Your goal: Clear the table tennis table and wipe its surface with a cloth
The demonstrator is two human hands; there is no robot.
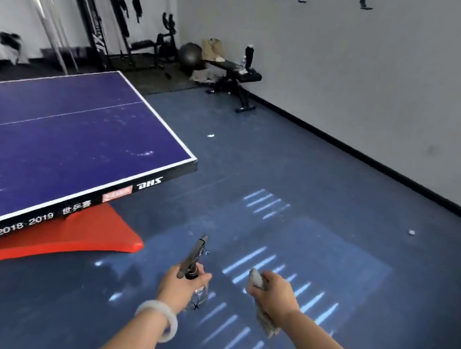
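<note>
Both forearms are seen bare, without sleeves; a pale, smooth bangle (157,319) is worn on the left wrist.

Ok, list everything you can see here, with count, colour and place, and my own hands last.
table tennis table: one, blue top with white lines, black edge, red base; left, with pale smears on the top
spray bottle: one, clear with dark trigger head; in the left hand
cloth: one, grey-beige; bunched in the right hand
weight bench: one, black; by the far wall, bottles standing on it
exercise ball: one, dark grey; far corner
gym rack: black; back left, blurred
scraps: two, white; on the blue floor
bangle: one, pale; left wrist
left hand: grip closed on the spray bottle
right hand: grip closed on the cloth
</note>
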